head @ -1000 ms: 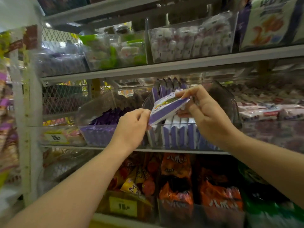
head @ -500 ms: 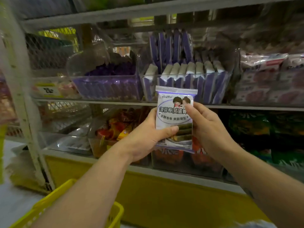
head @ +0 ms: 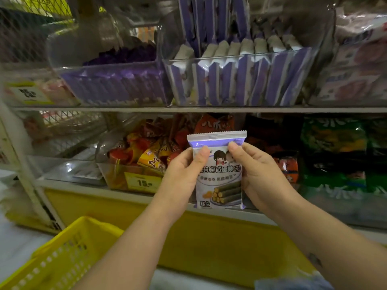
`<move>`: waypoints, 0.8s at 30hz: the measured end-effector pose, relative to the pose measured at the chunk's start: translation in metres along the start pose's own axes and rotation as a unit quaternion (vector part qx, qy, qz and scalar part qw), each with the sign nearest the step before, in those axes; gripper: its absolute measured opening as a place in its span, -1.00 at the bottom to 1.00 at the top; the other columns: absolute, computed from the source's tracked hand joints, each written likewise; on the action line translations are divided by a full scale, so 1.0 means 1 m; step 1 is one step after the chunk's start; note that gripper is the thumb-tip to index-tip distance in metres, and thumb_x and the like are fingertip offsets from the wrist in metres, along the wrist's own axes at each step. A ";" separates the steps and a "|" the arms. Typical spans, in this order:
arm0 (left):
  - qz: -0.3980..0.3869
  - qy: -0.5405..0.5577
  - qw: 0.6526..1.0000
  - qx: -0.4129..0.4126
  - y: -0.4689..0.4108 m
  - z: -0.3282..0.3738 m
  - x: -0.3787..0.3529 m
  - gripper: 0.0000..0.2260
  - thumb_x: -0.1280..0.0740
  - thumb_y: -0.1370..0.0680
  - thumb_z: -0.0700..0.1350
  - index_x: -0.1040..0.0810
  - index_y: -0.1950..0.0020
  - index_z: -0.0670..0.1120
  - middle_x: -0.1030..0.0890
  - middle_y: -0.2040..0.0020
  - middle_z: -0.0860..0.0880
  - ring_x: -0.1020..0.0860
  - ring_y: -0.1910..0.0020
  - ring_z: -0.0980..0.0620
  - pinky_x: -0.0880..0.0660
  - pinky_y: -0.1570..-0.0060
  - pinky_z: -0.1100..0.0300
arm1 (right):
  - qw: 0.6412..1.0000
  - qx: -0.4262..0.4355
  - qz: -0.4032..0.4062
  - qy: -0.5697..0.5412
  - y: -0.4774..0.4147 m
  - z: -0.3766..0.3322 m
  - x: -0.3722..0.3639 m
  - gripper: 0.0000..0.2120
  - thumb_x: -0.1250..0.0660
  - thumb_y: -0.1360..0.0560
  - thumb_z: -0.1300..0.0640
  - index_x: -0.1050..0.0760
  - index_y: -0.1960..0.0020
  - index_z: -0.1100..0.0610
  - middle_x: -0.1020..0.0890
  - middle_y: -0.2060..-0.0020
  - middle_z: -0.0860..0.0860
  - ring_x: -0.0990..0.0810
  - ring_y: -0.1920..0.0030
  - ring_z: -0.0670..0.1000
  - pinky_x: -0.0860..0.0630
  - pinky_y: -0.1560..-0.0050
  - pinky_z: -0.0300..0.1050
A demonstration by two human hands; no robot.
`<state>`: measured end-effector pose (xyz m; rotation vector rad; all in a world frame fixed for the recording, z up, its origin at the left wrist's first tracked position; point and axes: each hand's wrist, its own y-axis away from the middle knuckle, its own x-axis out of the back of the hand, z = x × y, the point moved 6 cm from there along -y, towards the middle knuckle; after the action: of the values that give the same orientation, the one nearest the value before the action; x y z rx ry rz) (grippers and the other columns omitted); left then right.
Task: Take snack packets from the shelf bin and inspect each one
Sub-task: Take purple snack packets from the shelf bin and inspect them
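A white and purple snack packet (head: pixel 219 181) with printed rolls on its front stands upright in front of the lower shelf, face toward me. My left hand (head: pixel 184 176) grips its left edge, thumb on the front. My right hand (head: pixel 257 172) grips its right edge, thumb near the top. Above, a clear shelf bin (head: pixel 240 57) holds several matching purple and white packets on edge.
A second clear bin (head: pixel 113 80) with purple packets sits left of the first. Orange, red and green snack bags (head: pixel 333 151) fill the lower shelf. A yellow basket (head: pixel 56 258) is at the lower left. A yellow price tag (head: pixel 143 182) hangs on the lower bin.
The packet came out of the bin and down in front of the lower shelf, turned face-on. Both thumbs have since shifted up toward its top edge.
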<state>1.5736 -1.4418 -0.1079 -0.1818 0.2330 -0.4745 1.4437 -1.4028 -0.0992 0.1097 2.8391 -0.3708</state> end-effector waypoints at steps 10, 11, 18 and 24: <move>0.034 0.082 0.995 0.046 0.005 -0.005 0.007 -0.69 -0.34 -0.44 -0.08 -0.61 -0.13 -0.17 -0.68 -0.07 -0.20 -0.64 -0.09 -0.16 -0.54 -0.16 -0.11 | 0.995 -0.082 0.015 -0.061 0.000 0.009 -0.003 -0.67 -0.29 -0.48 0.12 -0.58 -0.13 0.31 -0.63 -0.09 0.32 -0.62 -0.14 0.27 -0.55 -0.17 0.20; 0.037 0.083 0.994 0.053 0.005 -0.005 0.008 -0.65 -0.33 -0.44 -0.06 -0.60 -0.17 -0.19 -0.67 -0.10 -0.21 -0.61 -0.14 -0.20 -0.50 -0.21 -0.17 | 0.994 -0.083 0.018 -0.067 0.000 0.010 -0.002 -0.71 -0.26 -0.52 0.12 -0.62 -0.08 0.29 -0.66 -0.05 0.28 -0.65 -0.10 0.23 -0.58 -0.10 0.14; 0.023 0.071 0.995 0.065 0.008 -0.003 0.010 -0.59 -0.27 -0.46 0.06 -0.62 -0.18 -0.14 -0.68 -0.08 -0.18 -0.64 -0.03 -0.12 -0.59 0.14 -0.02 | 0.993 -0.075 0.007 -0.085 0.002 0.011 -0.003 -0.65 -0.15 -0.63 0.05 -0.58 -0.16 0.27 -0.68 -0.05 0.23 -0.67 -0.08 0.17 -0.64 0.02 0.00; 0.057 0.083 0.992 0.071 0.009 -0.004 0.009 -0.63 -0.18 -0.58 0.05 -0.60 -0.20 -0.15 -0.68 -0.07 -0.19 -0.65 -0.04 -0.14 -0.61 0.13 -0.02 | 0.994 -0.091 -0.040 0.042 -0.002 0.011 0.007 -0.66 -0.25 -0.52 -0.11 -0.65 -0.07 0.09 -0.70 -0.06 0.11 -0.66 -0.10 0.14 -0.59 -0.08 0.10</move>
<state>1.5841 -1.4383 -0.1148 0.0100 0.3696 -0.3900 1.4398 -1.4074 -0.1108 -0.0250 2.9495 -0.1259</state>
